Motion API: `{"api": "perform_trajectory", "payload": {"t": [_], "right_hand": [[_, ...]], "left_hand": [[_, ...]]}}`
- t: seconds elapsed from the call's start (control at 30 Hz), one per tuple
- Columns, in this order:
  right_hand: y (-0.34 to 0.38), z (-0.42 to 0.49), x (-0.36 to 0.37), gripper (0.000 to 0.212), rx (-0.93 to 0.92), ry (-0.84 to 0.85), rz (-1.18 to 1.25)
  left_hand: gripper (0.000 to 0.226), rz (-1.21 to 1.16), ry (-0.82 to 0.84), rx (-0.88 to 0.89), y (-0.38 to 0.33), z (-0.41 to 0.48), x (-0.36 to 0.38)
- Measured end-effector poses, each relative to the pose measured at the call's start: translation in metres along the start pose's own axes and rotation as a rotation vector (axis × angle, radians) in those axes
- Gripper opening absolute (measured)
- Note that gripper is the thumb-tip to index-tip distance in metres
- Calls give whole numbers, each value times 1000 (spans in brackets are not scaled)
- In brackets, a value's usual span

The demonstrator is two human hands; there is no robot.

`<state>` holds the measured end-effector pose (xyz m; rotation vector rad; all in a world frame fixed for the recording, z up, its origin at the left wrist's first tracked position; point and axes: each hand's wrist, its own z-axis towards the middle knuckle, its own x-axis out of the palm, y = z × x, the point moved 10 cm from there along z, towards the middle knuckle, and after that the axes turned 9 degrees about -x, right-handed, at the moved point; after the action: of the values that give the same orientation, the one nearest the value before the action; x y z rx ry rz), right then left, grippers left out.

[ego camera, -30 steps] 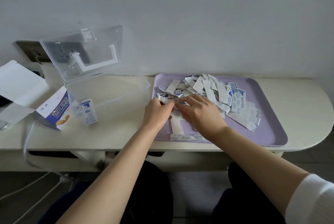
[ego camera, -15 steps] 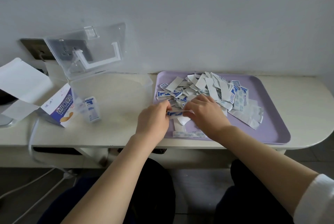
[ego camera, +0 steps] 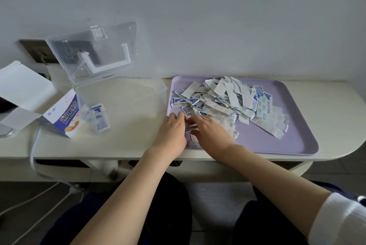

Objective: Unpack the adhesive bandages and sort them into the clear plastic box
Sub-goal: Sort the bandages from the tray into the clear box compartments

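Left hand (ego camera: 172,129) and right hand (ego camera: 211,133) have sunk onto the lilac plastic tray's (ego camera: 267,137) near-left corner, bracketing crosswise white-and-blue wrapped adhesive bandages (ego camera: 190,126) (grip hidden, can't tell), the open clear plastic box (ego camera: 126,104) lying leftward, nearer the left hand.

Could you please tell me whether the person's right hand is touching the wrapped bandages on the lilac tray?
Touching. The head view shows the right hand lying directly on white-and-blue wrapped adhesive bandages at the near-left corner of the lilac plastic tray.
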<state>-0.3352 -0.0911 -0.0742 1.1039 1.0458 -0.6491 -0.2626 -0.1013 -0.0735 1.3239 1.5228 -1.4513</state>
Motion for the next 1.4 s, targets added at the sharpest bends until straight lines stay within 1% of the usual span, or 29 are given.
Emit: {"api": "perform_trajectory", "payload": {"t": [0.13, 0.2, 0.3, 0.37, 0.43, 0.5, 0.57, 0.63, 0.7, 0.77, 0.87, 0.97, 1.07, 1.13, 1.2, 1.27, 1.3, 1.37, 1.4], "right_hand": [[-11, -1, 2, 40, 95, -6, 101], [-12, -1, 0, 48, 105, -19, 115], [-7, 1, -1, 54, 66, -53, 139], [-6, 2, -4, 47, 53, -91, 141], [-11, 3, -9, 43, 74, -132, 164], [-15, 2, -8, 44, 98, -120, 170], [-14, 1, -6, 51, 92, -80, 186], [-13, 2, -6, 54, 83, -74, 236], [-13, 4, -10, 52, 94, -102, 291], [-15, 3, -15, 49, 125, -144, 353], [-16, 3, -18, 51, 135, -180, 351], [-12, 0, -4, 60, 121, -89, 289], [-7, -4, 3, 68, 105, -41, 303], [-10, -3, 2, 62, 95, -36, 277], [-10, -3, 1, 47, 36, -6, 139], [-6, -4, 1, 31, -37, 13, -46], [-5, -5, -2, 25, -55, -1, -85], [-3, -7, -11, 18, -57, -57, -58], [-2, -8, -17, 16, -46, -85, -17]], "left_hand": [[29, 165, -95, 8, 2, -3, -13], [26, 194, -127, 18, -1, -6, -19], [27, 115, -130, -1, -2, -9, -23], [24, 10, -125, 21, -6, -9, -23], [23, -15, -133, 57, -11, -9, -22], [30, 112, -138, 43, -8, -8, -16], [35, 271, -121, -23, 2, -8, -7], [36, 340, -111, -42, 5, -8, -3], [36, 319, -109, -25, 2, -8, -6], [34, 225, -97, -38, 3, -7, -10], [34, 145, -55, -39, 3, -8, -9], [40, 169, 9, -17, 1, -11, 2], [38, 81, 38, -24, 1, -11, 5], [36, -16, 56, -27, 2, -10, 5], [28, -61, 40, -28, 3, -10, 1], [21, -37, -21, -33, 6, -11, -10], [18, -15, -55, -26, 7, -12, -16], [10, -19, -94, 12, 5, -15, -26], [9, -42, -93, 39, 3, -17, -29]]}}
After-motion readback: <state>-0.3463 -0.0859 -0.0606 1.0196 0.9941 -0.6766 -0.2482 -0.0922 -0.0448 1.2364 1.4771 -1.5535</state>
